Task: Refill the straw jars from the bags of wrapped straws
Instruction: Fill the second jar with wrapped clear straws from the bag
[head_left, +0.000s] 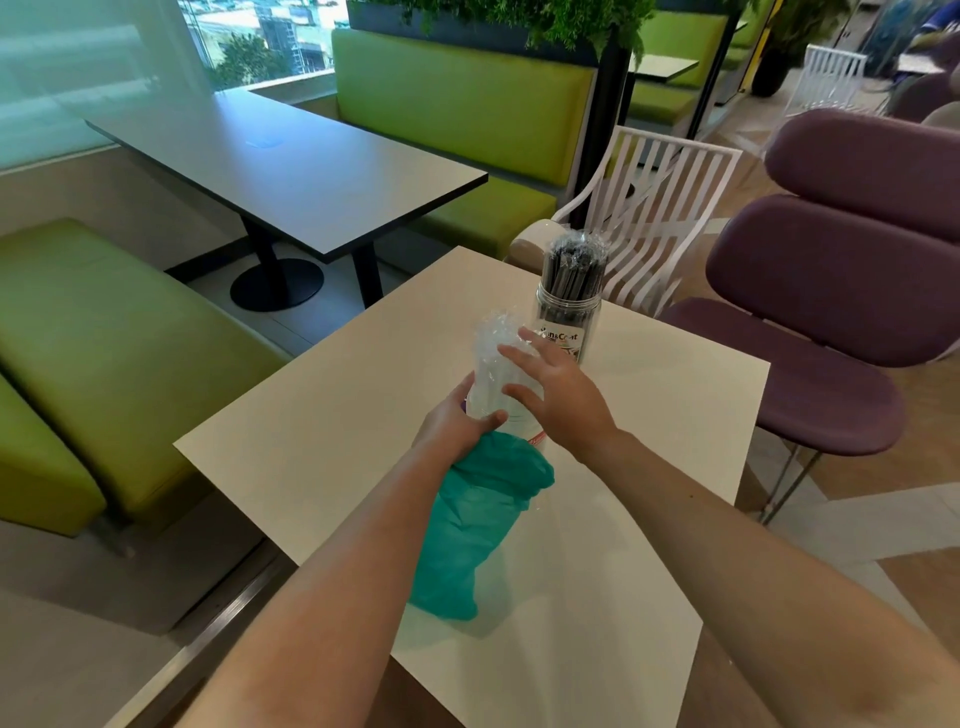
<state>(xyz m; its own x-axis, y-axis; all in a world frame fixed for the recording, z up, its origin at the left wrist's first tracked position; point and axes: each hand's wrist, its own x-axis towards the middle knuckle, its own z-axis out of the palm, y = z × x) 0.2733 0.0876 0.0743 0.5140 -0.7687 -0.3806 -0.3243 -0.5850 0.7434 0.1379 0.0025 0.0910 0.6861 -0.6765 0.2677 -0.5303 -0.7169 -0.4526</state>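
Lime-green upholstered benches and a grey pedestal table fill the far side of a café seating area, with a window on the left and plum cushioned chairs on the right. Nearer, a cream square table carries the work.

Toward its far corner stands a clear straw jar, upright and packed with black wrapped straws whose crinkled clear wrapper ends rise above the rim. Its white label reads partly "…n&Co…t"; the first letters are hidden behind fingertips and the smaller print below is too fine to read. A white slatted chair sits just behind it.

In front of that jar, both hands meet on a second clear jar, which is wrapped or stuffed with crumpled clear plastic bunching above its top. Whether it holds straws cannot be told. The left hand grips its lower part, thumb curled across the front. The right hand lies against the right side with fingers spread and nearly straight, pressing the plastic. A sliver of red-and-white print shows at the jar's base, unreadable.

Below the left hand a teal plastic bag lies slumped on the table, running toward the near edge between the forearms.
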